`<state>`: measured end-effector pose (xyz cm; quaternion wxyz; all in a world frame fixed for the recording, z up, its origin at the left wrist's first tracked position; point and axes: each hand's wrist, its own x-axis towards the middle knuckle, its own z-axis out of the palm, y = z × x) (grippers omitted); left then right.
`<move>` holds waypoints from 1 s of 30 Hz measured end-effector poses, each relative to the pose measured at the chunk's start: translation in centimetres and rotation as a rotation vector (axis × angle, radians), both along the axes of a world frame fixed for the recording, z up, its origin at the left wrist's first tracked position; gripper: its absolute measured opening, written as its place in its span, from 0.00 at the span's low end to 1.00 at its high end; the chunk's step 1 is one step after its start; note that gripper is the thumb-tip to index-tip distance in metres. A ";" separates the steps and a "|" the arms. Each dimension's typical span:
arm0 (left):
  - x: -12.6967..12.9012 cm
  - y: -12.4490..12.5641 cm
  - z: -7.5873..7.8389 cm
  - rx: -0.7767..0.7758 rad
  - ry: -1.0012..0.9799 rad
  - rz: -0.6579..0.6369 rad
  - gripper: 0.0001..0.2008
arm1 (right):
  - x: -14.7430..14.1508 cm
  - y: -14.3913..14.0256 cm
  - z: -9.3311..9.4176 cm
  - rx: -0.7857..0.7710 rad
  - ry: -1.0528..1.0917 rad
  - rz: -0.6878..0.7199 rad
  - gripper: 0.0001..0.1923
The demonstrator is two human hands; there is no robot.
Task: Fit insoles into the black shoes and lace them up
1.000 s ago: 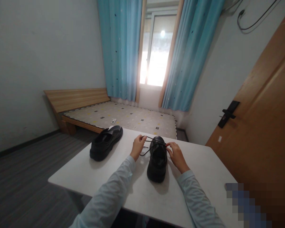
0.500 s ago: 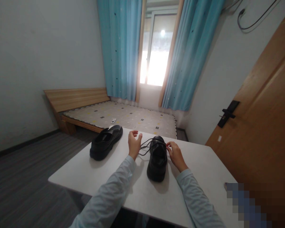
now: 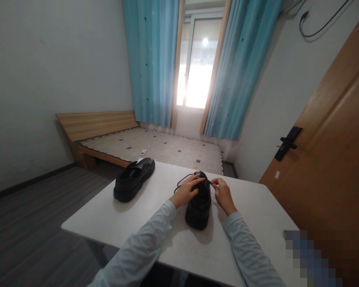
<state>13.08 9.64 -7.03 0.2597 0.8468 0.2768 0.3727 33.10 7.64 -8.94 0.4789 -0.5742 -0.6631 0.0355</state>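
Observation:
A black shoe (image 3: 198, 213) stands on the white table with its toe pointing away from me. My left hand (image 3: 187, 190) reaches over the shoe's upper from the left, fingers stretched out across its lacing area. At the shoe's right side, my right hand (image 3: 223, 194) pinches a black shoelace (image 3: 210, 183) between thumb and fingertips. Another stretch of lace loops out to the left, behind my left hand. The other black shoe (image 3: 133, 180) rests at the table's far left, away from both hands.
The white table (image 3: 194, 255) has its near edge close to me. Beyond it is a bed (image 3: 167, 149) with a patterned mattress and a small white object (image 3: 143, 152). A wooden door (image 3: 326, 139) stands on the right. Blue curtains (image 3: 155, 59) flank the window.
My left hand has moved right, from beside the shoe onto its upper. My right hand keeps its pinch on the lace and has barely shifted.

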 end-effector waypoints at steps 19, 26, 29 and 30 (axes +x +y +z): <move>0.3 0.1 -0.5 -0.118 0.042 -0.005 0.32 | 0.8 -1.3 2.9 -0.077 1.214 0.385 0.13; 0.2 -0.2 -0.1 -0.143 0.066 0.001 0.32 | 2.5 -2.0 4.5 0.063 1.371 0.508 0.07; 0.2 -0.2 -0.1 -0.154 0.073 0.008 0.33 | 3.5 -2.5 5.1 0.132 1.425 0.515 0.04; 0.2 -0.2 -0.1 -0.156 0.071 0.009 0.33 | 3.8 -2.7 5.3 0.159 1.449 0.509 0.03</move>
